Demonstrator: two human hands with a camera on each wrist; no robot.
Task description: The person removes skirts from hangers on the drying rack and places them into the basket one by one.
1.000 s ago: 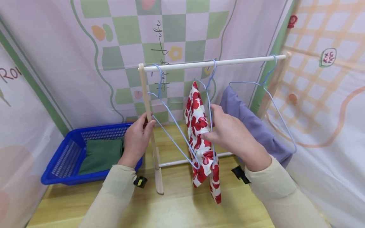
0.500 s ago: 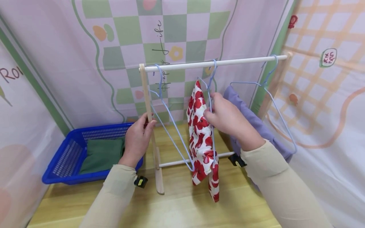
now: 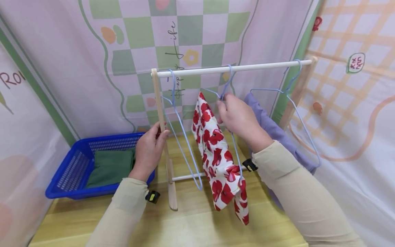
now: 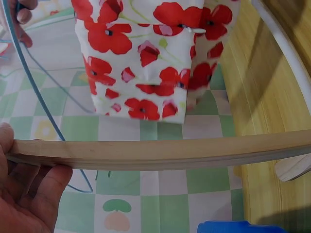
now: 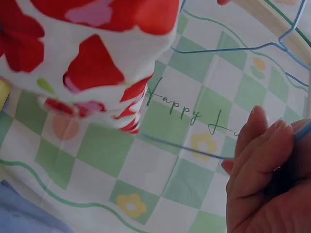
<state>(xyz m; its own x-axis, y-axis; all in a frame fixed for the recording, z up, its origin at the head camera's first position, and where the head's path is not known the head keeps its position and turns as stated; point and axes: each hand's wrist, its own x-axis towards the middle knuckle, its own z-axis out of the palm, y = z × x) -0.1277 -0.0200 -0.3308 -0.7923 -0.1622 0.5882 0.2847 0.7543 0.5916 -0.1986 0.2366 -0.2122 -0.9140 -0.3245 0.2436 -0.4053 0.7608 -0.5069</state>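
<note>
My left hand [image 3: 149, 149] grips the wooden upright [image 3: 161, 116] at the left of a small clothes rack, fingers and thumb around it in the left wrist view. Higher up, my right hand [image 3: 239, 115] pinches the neck of the middle blue clothes hanger [image 3: 236, 151], just below its hook. Over that hanger drapes a white cloth with red flowers [image 3: 216, 151], its lower edge close over the table. An unloaded blue hanger [image 3: 182, 127] dangles between the cloth and the left upright.
A white rod [image 3: 210, 71] runs across the rack top. On the right hanger [image 3: 303, 127] hangs a purple cloth [image 3: 277, 137], partly behind my right arm. A blue basket [image 3: 61, 175] at left holds folded green fabric [image 3: 111, 168]. Printed curtains enclose the wooden table [image 3: 185, 226].
My right hand has moved up and left from the hanger's side to its neck. The flowered cloth has turned broader to view. The left hanger has swung round; my left hand stays put.
</note>
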